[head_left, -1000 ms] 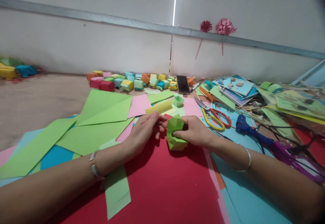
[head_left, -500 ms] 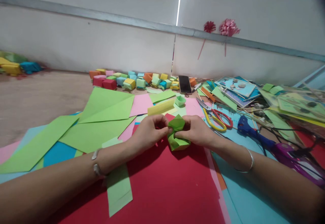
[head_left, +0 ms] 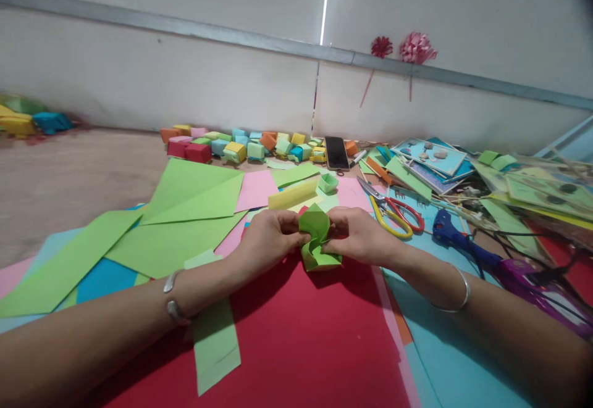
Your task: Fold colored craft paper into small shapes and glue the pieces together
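Both of my hands grip a folded piece of bright green paper (head_left: 319, 257), held over a large red sheet (head_left: 315, 340). My left hand (head_left: 273, 235) pinches its left edge between thumb and fingers. On the other side, my right hand (head_left: 354, 232) has its thumb pressed into the folds, with the fingers behind. The paper's upper flap stands up and its lower part is boxy. Behind it sits a small pale green paper box (head_left: 328, 183), beside a folded yellow strip (head_left: 294, 193). A pale green strip (head_left: 217, 340) lies under my left forearm.
Scissors (head_left: 393, 210) with yellow and red handles lie to the right, near a blue and purple glue gun (head_left: 500, 266) with a black cord. Green sheets (head_left: 189, 192) spread at left. Several folded paper blocks (head_left: 234, 152) and a phone (head_left: 336, 153) are along the wall.
The green paper has shifted slightly left and its upper flap is more upright and opened out. My right hand has moved a little left; both hands keep their grip.
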Motion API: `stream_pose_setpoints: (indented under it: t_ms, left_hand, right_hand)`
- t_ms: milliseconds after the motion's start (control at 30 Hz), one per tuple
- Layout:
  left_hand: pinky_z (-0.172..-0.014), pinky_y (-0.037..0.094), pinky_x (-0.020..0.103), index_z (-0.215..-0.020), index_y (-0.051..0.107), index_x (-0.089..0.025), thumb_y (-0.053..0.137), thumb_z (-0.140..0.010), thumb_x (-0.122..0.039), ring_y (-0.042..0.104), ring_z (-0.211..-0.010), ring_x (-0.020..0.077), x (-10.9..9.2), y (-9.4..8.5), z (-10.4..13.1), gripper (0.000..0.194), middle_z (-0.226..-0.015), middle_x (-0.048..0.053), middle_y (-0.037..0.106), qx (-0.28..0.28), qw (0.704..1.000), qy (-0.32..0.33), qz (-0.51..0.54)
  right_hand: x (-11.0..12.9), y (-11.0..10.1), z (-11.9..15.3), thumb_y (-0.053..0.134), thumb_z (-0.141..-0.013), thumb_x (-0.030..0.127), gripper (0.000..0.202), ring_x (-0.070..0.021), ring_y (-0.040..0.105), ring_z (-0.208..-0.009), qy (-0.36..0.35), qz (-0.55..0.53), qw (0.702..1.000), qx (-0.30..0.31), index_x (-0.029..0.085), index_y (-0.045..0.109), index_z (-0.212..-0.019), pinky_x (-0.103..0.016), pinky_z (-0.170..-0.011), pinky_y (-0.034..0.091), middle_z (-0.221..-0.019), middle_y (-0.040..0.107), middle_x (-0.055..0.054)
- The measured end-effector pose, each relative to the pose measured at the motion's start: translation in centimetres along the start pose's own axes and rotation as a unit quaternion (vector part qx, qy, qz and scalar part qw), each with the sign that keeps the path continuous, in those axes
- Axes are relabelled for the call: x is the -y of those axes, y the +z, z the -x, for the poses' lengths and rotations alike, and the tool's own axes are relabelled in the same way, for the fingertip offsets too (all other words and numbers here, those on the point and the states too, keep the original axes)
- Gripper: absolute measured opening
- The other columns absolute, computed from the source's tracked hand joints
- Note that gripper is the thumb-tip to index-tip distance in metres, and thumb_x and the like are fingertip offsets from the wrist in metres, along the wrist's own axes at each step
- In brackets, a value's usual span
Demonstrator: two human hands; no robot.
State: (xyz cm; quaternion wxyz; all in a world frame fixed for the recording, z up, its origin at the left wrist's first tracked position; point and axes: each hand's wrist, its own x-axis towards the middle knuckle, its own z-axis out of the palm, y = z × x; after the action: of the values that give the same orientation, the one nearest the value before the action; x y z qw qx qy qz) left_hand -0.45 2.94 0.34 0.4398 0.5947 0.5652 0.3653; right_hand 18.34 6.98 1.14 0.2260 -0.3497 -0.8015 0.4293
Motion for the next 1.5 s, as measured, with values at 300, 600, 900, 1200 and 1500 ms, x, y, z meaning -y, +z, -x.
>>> stream_pose_setpoints:
  t_ms: [300,600,900,1200,1500]
  left_hand:
    - [-0.054,0.045,0.026,-0.072,0.073,-0.015,0.069,-0.065,-0.033,0.057,-0.053,0.0135,1.3,0.6,-0.3,0.019,-0.059,0.001,0.068,0.026,0.997,-0.03,0.067]
    - [-0.057,0.048,0.021,-0.075,0.07,-0.016,0.062,-0.07,-0.011,0.063,-0.056,0.0108,-0.3,0.6,0.1,0.011,-0.063,-0.001,0.07,0.051,0.991,-0.033,0.118]
    - [-0.044,0.044,0.019,-0.075,0.07,-0.014,0.064,-0.075,-0.016,0.057,-0.045,0.0093,-0.6,0.7,0.2,0.006,-0.054,-0.001,0.065,0.034,0.99,-0.084,0.109]
    - [-0.043,0.042,0.021,-0.069,0.071,-0.015,0.064,-0.075,-0.016,0.056,-0.044,0.0108,-0.4,0.8,0.6,0.01,-0.047,-0.002,0.061,0.014,0.991,-0.084,0.102]
    - [-0.056,0.053,0.026,-0.085,0.069,-0.015,0.07,-0.066,-0.019,0.065,-0.056,0.0139,-0.5,0.8,0.6,0.02,-0.065,0.0,0.07,0.073,0.987,-0.032,0.139]
  right_hand:
    - [0.5,0.8,0.4,0.07,-0.071,0.017,0.002,-0.0128,0.057,-0.067,0.001,0.142,0.988,-0.061,0.015,0.07,-0.072,-0.023,-0.06,0.039,-0.074,0.065,-0.001]
    - [0.0,0.5,0.1,0.063,-0.068,0.015,0.005,-0.0127,0.056,-0.063,0.031,0.081,0.988,-0.125,0.014,0.068,-0.069,-0.022,-0.056,0.039,-0.066,0.063,0.0]
    - [0.2,0.6,0.1,0.06,-0.066,0.02,0.014,-0.0123,0.055,-0.064,0.015,-0.016,0.992,-0.127,0.014,0.069,-0.074,-0.023,-0.057,0.043,-0.069,0.063,-0.001]
    - [-0.2,0.6,0.3,0.058,-0.064,0.017,0.01,-0.0142,0.061,-0.067,-0.033,-0.02,0.991,-0.132,0.018,0.068,-0.061,-0.025,-0.061,0.049,-0.072,0.066,-0.002]
    - [0.0,0.4,-0.1,0.059,-0.057,0.018,0.005,-0.0098,0.049,-0.056,0.082,-0.126,0.977,-0.149,0.016,0.062,-0.061,-0.022,-0.051,0.04,-0.061,0.057,0.003]
